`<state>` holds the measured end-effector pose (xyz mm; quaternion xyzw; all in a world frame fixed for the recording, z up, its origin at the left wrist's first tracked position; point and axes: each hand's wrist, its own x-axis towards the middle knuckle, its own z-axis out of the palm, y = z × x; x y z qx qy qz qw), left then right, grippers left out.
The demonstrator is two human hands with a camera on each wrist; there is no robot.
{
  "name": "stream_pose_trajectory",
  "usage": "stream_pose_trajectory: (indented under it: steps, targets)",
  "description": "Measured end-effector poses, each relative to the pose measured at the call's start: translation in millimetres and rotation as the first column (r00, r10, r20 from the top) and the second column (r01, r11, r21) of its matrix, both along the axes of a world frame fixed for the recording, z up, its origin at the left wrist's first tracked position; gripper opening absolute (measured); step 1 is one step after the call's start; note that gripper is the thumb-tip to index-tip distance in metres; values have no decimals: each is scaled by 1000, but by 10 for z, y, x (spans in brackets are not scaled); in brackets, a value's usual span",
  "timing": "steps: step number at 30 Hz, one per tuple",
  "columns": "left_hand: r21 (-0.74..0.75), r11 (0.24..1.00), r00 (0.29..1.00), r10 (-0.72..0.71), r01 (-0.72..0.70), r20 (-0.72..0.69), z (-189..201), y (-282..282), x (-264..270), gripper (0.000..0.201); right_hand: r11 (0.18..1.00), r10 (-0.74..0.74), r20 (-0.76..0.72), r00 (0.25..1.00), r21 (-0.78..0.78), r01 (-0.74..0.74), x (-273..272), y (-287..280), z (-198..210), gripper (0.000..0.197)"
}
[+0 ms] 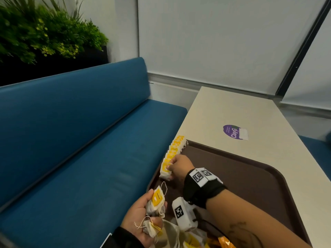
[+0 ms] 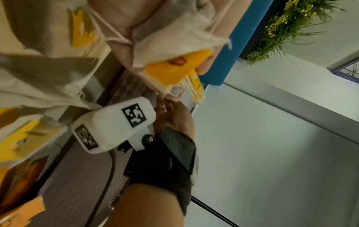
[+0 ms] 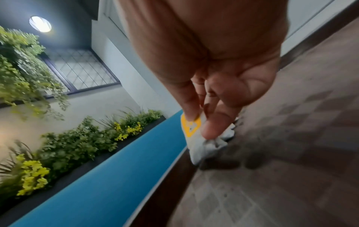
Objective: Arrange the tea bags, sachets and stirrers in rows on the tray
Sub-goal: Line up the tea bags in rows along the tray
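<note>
A row of tea bags [image 1: 174, 149] with yellow tags runs along the left rim of the brown tray [image 1: 250, 176]. My right hand [image 1: 176, 167] pinches the nearest tea bag [image 1: 165, 170] of that row at the tray's left edge; the right wrist view shows thumb and fingers on this tea bag [image 3: 196, 138]. My left hand [image 1: 143, 213] hovers near the tray's front left corner and grips a bunch of tea bags [image 1: 155, 203], seen close in the left wrist view as the bunch [image 2: 169, 50]. No stirrers are visible.
A cloth pouch [image 1: 170, 233] with more tea bags and orange sachets [image 1: 225, 243] lies at the tray's near end. The tray sits on a cream table [image 1: 232, 113] bearing a purple sticker [image 1: 232, 132]. A blue bench [image 1: 80, 140] is left, plants [image 1: 44, 33] behind.
</note>
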<state>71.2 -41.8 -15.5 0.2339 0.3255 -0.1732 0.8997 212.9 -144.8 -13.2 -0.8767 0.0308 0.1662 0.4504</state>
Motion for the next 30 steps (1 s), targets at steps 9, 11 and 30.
stream_pose_trajectory:
  steps: [9, 11, 30]
  targets:
    - [-24, 999, 999, -49, 49, 3, 0, 66, 15, 26, 997, 18, -61, 998, -73, -23, 191, -18, 16, 28]
    - [-7, 999, 999, -53, 53, 0, -18, 68, 27, 27, 995, 21, -63, 998, -100, -28, 199, -39, 54, 28]
    - [40, 998, 981, -63, 57, 186, 328, -336, -164, 34, 961, 234, -38, 972, 163, -225, -1134, -523, 643, 20]
